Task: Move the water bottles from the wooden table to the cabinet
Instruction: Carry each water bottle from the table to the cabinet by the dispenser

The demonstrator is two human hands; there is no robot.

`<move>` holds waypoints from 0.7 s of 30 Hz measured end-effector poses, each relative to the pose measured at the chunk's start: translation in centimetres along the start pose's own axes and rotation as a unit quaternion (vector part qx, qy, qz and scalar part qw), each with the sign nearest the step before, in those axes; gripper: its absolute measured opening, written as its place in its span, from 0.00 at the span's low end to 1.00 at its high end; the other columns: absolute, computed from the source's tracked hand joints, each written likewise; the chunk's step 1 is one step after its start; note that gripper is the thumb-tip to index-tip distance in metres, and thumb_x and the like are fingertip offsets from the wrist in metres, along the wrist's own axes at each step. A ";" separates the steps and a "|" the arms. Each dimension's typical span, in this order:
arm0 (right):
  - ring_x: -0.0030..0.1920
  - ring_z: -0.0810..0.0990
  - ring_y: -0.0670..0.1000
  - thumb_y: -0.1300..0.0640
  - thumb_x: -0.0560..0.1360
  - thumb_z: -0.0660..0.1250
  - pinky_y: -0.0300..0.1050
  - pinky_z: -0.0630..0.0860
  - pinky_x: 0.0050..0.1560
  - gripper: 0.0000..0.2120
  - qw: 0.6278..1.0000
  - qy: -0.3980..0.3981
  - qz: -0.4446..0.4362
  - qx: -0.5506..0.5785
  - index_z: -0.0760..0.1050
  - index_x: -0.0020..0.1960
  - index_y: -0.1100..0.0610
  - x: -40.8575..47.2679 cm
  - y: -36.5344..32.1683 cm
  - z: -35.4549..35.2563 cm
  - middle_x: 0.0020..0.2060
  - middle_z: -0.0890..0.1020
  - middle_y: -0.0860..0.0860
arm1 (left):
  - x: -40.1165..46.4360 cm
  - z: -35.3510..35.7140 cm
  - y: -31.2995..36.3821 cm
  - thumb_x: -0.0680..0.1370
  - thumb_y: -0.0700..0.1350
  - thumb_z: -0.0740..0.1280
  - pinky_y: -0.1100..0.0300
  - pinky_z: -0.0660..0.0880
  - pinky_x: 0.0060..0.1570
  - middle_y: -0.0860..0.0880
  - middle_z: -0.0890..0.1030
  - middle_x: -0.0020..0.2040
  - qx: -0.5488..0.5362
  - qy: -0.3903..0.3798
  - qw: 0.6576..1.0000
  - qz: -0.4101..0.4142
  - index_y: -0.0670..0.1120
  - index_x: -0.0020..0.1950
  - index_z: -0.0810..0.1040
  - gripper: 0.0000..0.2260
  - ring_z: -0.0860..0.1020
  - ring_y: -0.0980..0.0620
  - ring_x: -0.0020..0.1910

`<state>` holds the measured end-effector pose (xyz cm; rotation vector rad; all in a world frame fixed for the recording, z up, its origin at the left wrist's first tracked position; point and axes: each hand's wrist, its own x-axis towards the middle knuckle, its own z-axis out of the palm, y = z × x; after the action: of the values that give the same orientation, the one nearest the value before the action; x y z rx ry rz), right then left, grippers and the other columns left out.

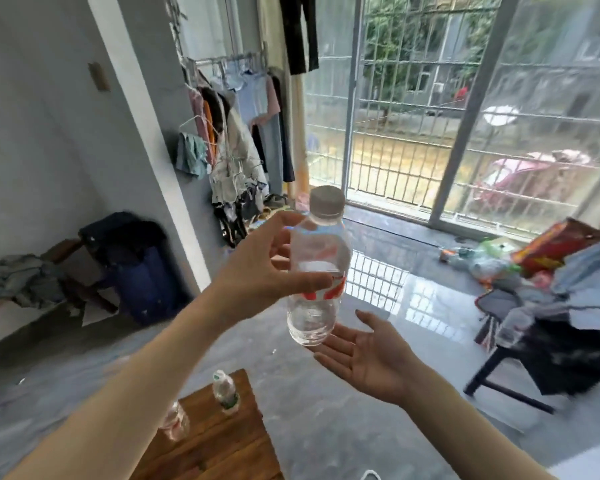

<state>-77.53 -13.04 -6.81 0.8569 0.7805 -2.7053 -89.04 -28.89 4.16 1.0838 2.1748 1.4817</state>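
Observation:
My left hand (pixel 257 268) grips a clear water bottle (pixel 317 271) with a red label and a grey cap, held upright in the air. Just under and to the right of the bottle's base, my right hand (pixel 368 355) lies palm up with its fingers spread; whether it touches the bottle is unclear. Below, the wooden table (pixel 222 445) carries two more bottles: one with a green label (pixel 226 391) near its far edge, and one with a red label (pixel 175 422) partly hidden behind my left forearm. No cabinet is in view.
A clothes rack (pixel 232 133) full of garments stands at the back by the barred sliding window (pixel 465 116). A blue bag (pixel 139 271) and a wooden bench (pixel 32 289) sit at the left. A dark chair (pixel 551 358) piled with clothes stands at the right on the glossy grey floor.

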 end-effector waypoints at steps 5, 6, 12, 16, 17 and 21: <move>0.50 0.85 0.63 0.44 0.82 0.55 0.56 0.84 0.44 0.27 0.996 0.043 -0.062 0.045 0.71 0.67 0.67 -4.9 1.8 -1.2 0.58 0.82 0.66 | -0.4 2.5 2.4 0.64 0.53 0.83 0.56 0.83 0.56 0.50 0.84 0.60 -0.017 -0.055 0.997 0.050 0.54 0.65 0.74 0.34 0.83 0.51 0.58; 0.49 0.86 0.63 0.45 0.82 0.55 0.56 0.84 0.43 0.27 0.994 0.049 -0.079 0.057 0.72 0.67 0.67 -5.9 2.0 -1.4 0.57 0.82 0.66 | -0.5 3.1 2.9 0.63 0.54 0.84 0.54 0.83 0.56 0.51 0.84 0.59 -0.019 -0.064 0.996 0.061 0.54 0.66 0.74 0.34 0.83 0.50 0.59; 0.47 0.86 0.63 0.45 0.82 0.56 0.54 0.84 0.41 0.26 0.979 0.090 -0.152 0.103 0.73 0.64 0.66 -12.5 3.3 -4.4 0.56 0.82 0.65 | -0.8 8.3 6.6 0.60 0.61 0.79 0.44 0.81 0.60 0.51 0.84 0.61 -0.022 -0.135 0.983 0.122 0.54 0.65 0.74 0.36 0.82 0.50 0.61; 0.48 0.86 0.63 0.43 0.81 0.56 0.54 0.84 0.42 0.28 0.966 0.112 -0.194 0.128 0.73 0.66 0.66 -16.8 3.9 -7.1 0.56 0.82 0.66 | -1.5 12.6 9.6 0.62 0.57 0.78 0.50 0.81 0.61 0.52 0.82 0.62 -0.024 -0.182 0.971 0.152 0.54 0.64 0.73 0.32 0.81 0.52 0.61; 0.48 0.85 0.63 0.43 0.81 0.56 0.54 0.84 0.43 0.28 0.963 0.116 -0.205 0.134 0.73 0.66 0.67 -18.0 4.2 -7.9 0.56 0.82 0.66 | -1.8 13.7 10.2 0.63 0.56 0.78 0.52 0.81 0.59 0.53 0.83 0.61 -0.028 -0.195 0.967 0.160 0.54 0.64 0.74 0.31 0.82 0.52 0.60; 0.49 0.85 0.62 0.42 0.81 0.55 0.53 0.84 0.44 0.30 0.948 0.137 -0.244 0.154 0.74 0.66 0.67 -23.1 5.5 -11.2 0.57 0.82 0.66 | -3.0 18.5 13.1 0.66 0.53 0.82 0.62 0.82 0.52 0.53 0.84 0.59 -0.051 -0.253 0.949 0.182 0.52 0.65 0.74 0.31 0.83 0.53 0.58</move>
<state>-51.57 -10.94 -3.44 1.2781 0.7048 -3.2513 -70.21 -16.29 7.41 1.6767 1.5870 1.2450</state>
